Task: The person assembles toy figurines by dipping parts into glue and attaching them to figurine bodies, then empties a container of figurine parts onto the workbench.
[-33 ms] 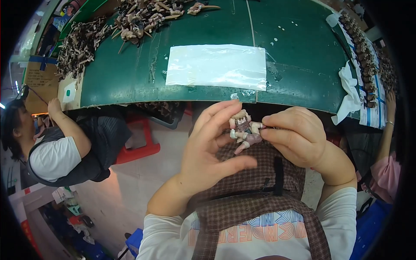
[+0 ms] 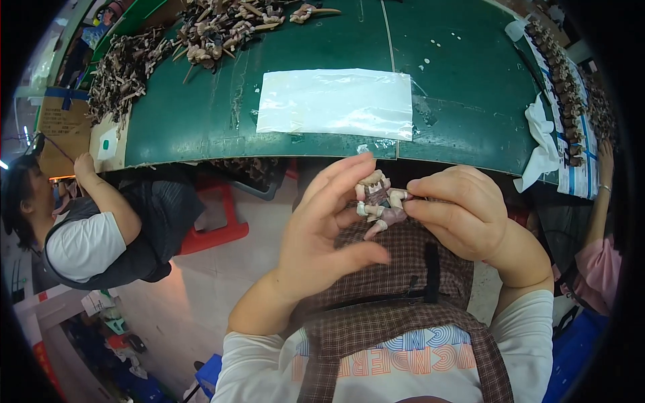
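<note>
A small toy figurine (image 2: pixel 380 207) with pale limbs and a brown-and-mauve body is between my hands, in front of my apron and just below the table edge. My right hand (image 2: pixel 463 211) pinches one end of it between thumb and fingers. My left hand (image 2: pixel 326 225) has its fingers stretched up along the figurine's left side, touching or close behind it. Its thumb sticks out well apart below. The far side of the figurine is hidden, so I cannot tell how firmly the left fingers press on it.
Beyond my hands lies a green table (image 2: pixel 463 87) with a white plastic-covered sheet (image 2: pixel 334 104). A figurine pile (image 2: pixel 218 33) sits at the far left. Figurine rows (image 2: pixel 568 94) line the right, near crumpled tissue (image 2: pixel 537 144). A co-worker (image 2: pixel 94 235) is at left beside a red stool (image 2: pixel 218 228).
My left thumb has drawn in slightly toward the left. The figurine and my right hand stay almost exactly where they were.
</note>
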`<move>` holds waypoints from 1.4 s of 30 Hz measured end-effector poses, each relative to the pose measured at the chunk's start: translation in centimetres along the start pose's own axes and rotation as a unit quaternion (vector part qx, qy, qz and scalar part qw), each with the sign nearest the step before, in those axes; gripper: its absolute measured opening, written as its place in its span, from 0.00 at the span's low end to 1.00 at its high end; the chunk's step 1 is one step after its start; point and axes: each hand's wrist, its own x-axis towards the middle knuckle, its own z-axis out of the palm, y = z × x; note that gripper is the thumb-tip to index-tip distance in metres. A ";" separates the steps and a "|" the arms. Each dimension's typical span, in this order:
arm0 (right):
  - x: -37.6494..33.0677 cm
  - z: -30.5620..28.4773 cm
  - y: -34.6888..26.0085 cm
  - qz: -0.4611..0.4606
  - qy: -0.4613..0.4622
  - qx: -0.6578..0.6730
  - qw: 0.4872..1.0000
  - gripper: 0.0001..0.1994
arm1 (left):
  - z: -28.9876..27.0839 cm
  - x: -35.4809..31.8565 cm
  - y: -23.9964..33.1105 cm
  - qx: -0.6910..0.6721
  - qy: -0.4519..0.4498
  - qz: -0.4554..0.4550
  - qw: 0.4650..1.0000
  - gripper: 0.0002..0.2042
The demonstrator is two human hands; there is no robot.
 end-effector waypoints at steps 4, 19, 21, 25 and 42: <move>-0.1 -0.2 -0.3 -0.014 -0.010 0.010 1.000 0.11 | -0.2 0.0 -0.3 -0.063 -0.003 -0.022 0.998 0.32; 1.4 2.1 -1.2 0.104 -0.009 0.007 0.994 0.13 | -0.3 -0.1 -2.7 -0.137 0.128 0.016 0.982 0.21; 1.0 3.1 -1.0 0.111 0.016 0.011 0.994 0.14 | -0.3 -0.3 -3.1 -0.148 0.140 0.007 0.979 0.21; 0.0 4.1 -0.4 0.117 0.018 0.024 0.993 0.15 | -0.3 -0.6 -3.5 -0.148 0.165 -0.021 0.975 0.20; -0.8 4.9 -0.2 -0.009 0.019 -0.114 0.993 0.27 | 0.3 -0.8 -3.8 -0.236 0.182 -0.076 0.952 0.19</move>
